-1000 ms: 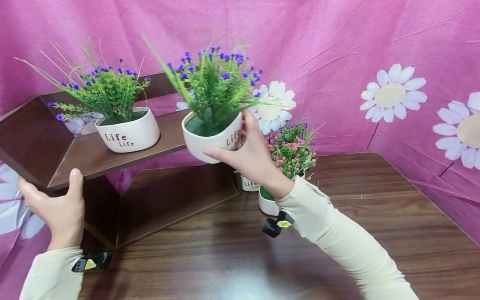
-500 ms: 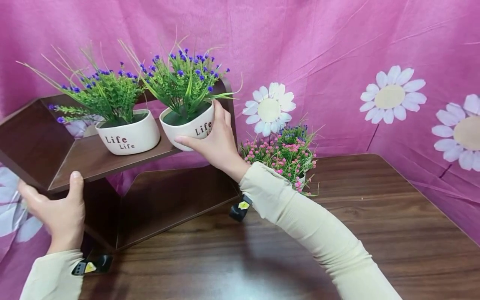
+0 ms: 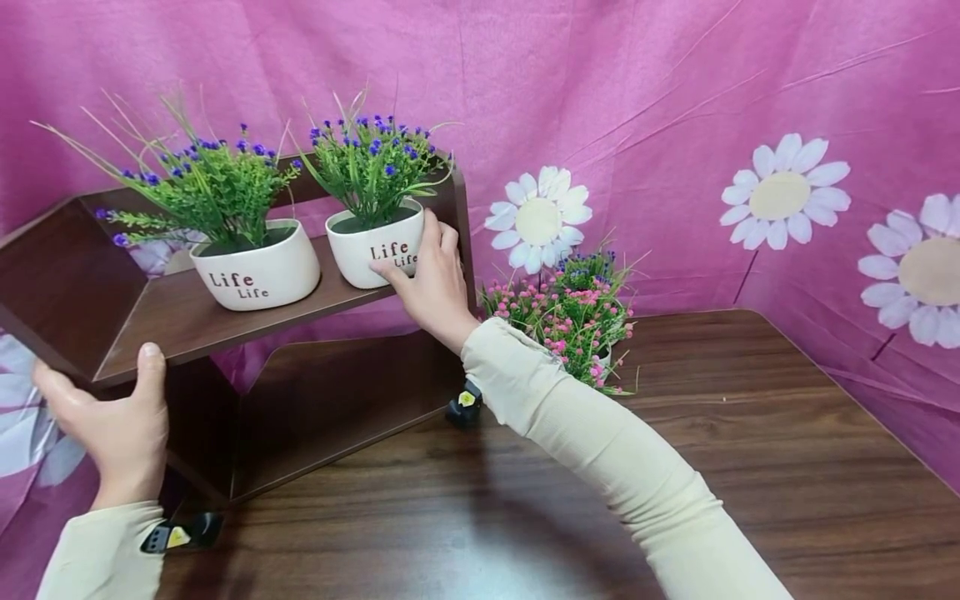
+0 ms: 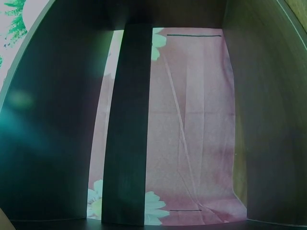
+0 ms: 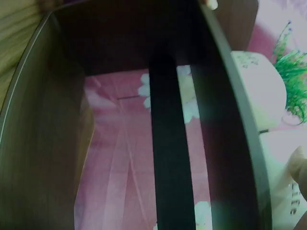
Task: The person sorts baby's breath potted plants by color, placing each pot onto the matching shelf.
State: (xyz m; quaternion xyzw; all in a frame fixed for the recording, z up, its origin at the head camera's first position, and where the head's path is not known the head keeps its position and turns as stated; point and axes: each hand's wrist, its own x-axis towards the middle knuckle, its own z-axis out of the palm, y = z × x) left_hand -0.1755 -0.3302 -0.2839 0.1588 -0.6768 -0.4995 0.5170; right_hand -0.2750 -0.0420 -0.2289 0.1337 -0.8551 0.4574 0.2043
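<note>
At the left of the table point(image 3: 697, 467): brown shelf point(image 3: 168, 317), upper board loaded.
At the far left, the shelf's front corner is gripped by the left hand point(image 3: 116, 425), with the thumb laid against the front edge. On the upper board, the left white pot point(image 3: 258, 271), lettered "Life" and filled with purple-flowered foliage, is stood upright. Just beside it, the right white pot point(image 3: 352, 258), similarly lettered and planted, is held by the right hand point(image 3: 435, 279); the thumb is set on the lettered front and the fingers are placed at the right side. This pot is positioned upright on the same board, near the right end panel. Right of the shelf, pink-flowered greenery point(image 3: 558, 321) is set on the table, backed by a purple-flowered plant point(image 3: 588, 268). Behind, a magenta cloth point(image 3: 645, 83) is printed with white daisies.
</note>
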